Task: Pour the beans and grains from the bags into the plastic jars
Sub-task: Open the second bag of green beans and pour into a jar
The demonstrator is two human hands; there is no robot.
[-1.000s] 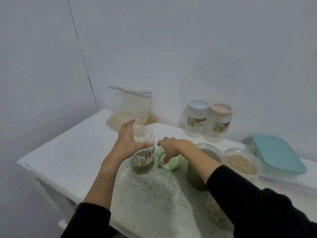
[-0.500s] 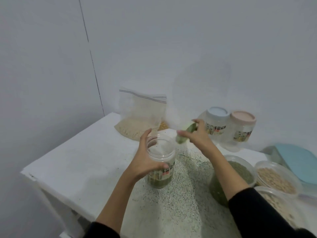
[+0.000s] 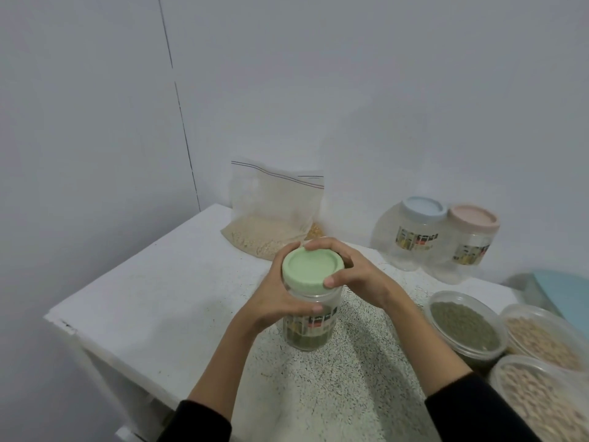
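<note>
A clear plastic jar (image 3: 310, 330) with a shallow layer of green beans at its bottom stands in the middle of the white table (image 3: 165, 301). A pale green lid (image 3: 311, 271) sits on its mouth. My left hand (image 3: 274, 301) wraps the jar's upper wall from the left. My right hand (image 3: 353, 275) grips the lid's rim, fingers at the far side and thumb at the near right. A zip bag (image 3: 274, 218) of pale grain leans on the wall behind, with a second bag of yellow grain mostly hidden behind it.
Two capped empty jars, blue lid (image 3: 414, 237) and pink lid (image 3: 468, 247), stand at the back right. Open tubs of green beans (image 3: 465, 327) and pale beans (image 3: 541, 336) and another tub (image 3: 541, 406) crowd the right. A teal-lidded box (image 3: 564, 291) lies beyond. Table edge at left.
My right hand picked the green lid off the table, carried it over the jar and set it on the mouth. My left hand stayed on the jar.
</note>
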